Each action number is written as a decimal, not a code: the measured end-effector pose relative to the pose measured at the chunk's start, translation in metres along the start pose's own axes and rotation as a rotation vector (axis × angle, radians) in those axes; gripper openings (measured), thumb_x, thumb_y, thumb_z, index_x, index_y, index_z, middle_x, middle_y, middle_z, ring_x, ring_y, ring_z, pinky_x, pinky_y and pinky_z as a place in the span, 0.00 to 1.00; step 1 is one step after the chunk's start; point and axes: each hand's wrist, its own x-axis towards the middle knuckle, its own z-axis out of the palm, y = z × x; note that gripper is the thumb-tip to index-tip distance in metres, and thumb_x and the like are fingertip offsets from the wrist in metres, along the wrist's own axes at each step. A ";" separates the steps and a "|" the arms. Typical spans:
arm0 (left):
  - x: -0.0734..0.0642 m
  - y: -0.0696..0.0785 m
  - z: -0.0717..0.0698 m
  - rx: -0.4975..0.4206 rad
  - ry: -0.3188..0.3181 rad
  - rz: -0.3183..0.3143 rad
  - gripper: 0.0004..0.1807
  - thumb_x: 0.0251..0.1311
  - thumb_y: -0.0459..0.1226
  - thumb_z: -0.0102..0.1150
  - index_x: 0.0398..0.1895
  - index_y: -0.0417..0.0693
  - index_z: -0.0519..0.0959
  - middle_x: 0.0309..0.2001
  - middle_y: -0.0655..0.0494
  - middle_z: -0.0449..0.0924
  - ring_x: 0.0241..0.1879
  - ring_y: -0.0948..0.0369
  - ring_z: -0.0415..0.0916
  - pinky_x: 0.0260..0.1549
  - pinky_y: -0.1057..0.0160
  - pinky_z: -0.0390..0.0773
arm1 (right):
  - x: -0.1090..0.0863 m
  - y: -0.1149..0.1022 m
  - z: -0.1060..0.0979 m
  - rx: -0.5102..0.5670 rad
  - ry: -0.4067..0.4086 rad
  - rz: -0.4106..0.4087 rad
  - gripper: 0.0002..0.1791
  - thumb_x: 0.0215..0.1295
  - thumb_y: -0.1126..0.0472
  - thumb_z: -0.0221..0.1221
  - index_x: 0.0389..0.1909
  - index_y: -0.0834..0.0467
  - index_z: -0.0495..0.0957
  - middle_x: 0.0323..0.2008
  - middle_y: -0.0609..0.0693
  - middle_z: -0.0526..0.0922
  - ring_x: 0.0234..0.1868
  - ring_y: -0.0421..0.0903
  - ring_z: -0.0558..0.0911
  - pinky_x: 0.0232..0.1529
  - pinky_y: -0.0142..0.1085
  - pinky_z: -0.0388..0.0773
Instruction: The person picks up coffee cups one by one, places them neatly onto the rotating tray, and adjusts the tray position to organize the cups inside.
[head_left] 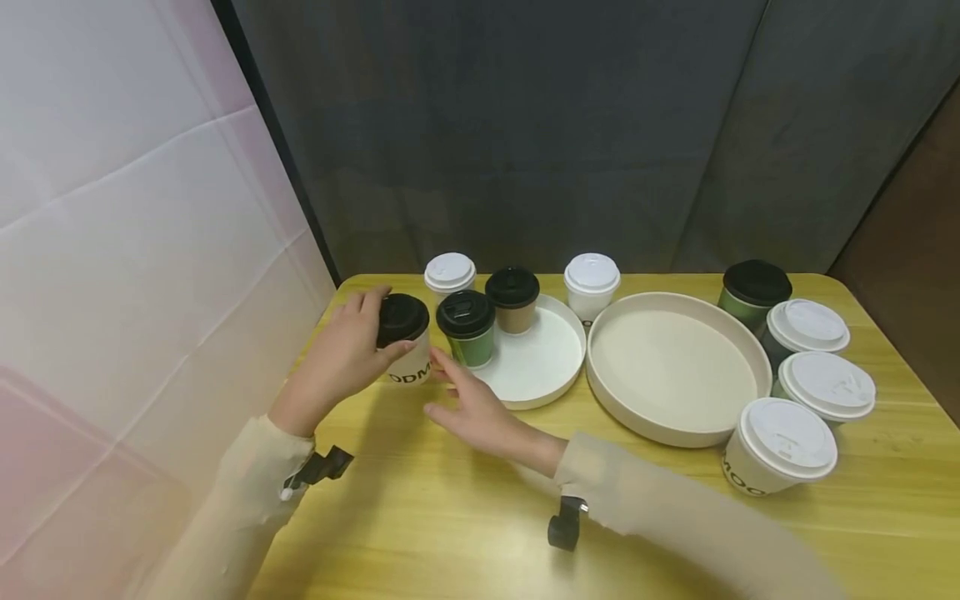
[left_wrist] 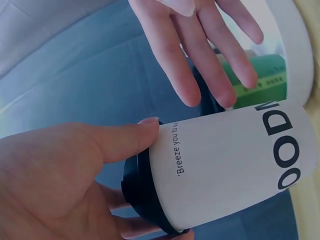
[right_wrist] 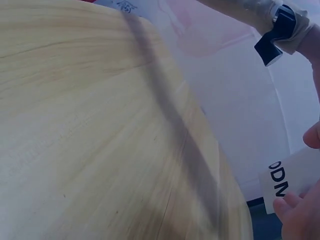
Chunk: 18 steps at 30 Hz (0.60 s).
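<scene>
White cup [left_wrist: 220,165]: "Breeze you to", "OODM" legible. My left fingers [left_wrist: 129,141] curl round its black lid [left_wrist: 142,195]; my right fingers [left_wrist: 175,65] extended, holding nothing, just beside it.

Head cam: from above near side of table [head_left: 420,533], fwd & down, widest, both far corners in. L-wrist cam: v. close, past cup [left_wrist: 215,165] to cloth [left_wrist: 75,90] behind far edge, rolled on its side. R-wrist cam: over table, facing L edge, tilted, cup only at frame's lower R. All 3 share cup; head & L-wrist share R hand [left_wrist: 201,49]; head & R-wrist share L strap [right_wrist: 268,50].
</scene>
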 end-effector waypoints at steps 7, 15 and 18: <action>-0.011 0.011 -0.009 -0.023 0.019 0.029 0.46 0.61 0.48 0.65 0.75 0.35 0.54 0.69 0.29 0.63 0.65 0.32 0.64 0.60 0.35 0.71 | -0.005 -0.010 -0.008 0.033 0.031 -0.014 0.43 0.68 0.60 0.56 0.80 0.51 0.44 0.79 0.45 0.52 0.76 0.50 0.63 0.73 0.46 0.67; -0.020 0.028 -0.015 -0.027 0.022 0.078 0.46 0.59 0.50 0.67 0.74 0.38 0.58 0.66 0.34 0.68 0.62 0.38 0.70 0.58 0.39 0.75 | -0.019 -0.020 -0.024 0.092 0.053 -0.026 0.43 0.69 0.62 0.56 0.79 0.51 0.44 0.79 0.46 0.52 0.76 0.47 0.62 0.74 0.49 0.64; -0.023 0.038 -0.016 -0.031 0.021 0.101 0.45 0.59 0.49 0.67 0.73 0.39 0.58 0.65 0.35 0.69 0.61 0.39 0.71 0.58 0.41 0.76 | -0.028 -0.023 -0.032 0.097 0.060 -0.032 0.42 0.70 0.61 0.56 0.79 0.50 0.45 0.79 0.45 0.53 0.76 0.47 0.62 0.74 0.50 0.64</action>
